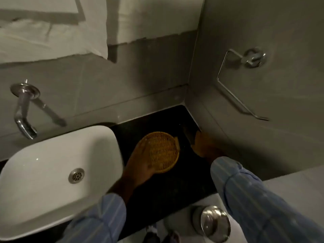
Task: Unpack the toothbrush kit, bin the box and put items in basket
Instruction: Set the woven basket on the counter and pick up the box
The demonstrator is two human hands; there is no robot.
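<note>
Your left hand (140, 165) grips the basket (160, 151) rim; your right hand (201, 144), just right, grip unclear, holds no visible box.

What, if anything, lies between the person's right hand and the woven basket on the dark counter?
Nothing visible. The right hand rests near the wall corner, and only bare dark counter separates it from the basket, which looks empty. The left hand already grips the basket's near-left rim. No toothbrush kit or box is identifiable; the frame is blurred.
</note>
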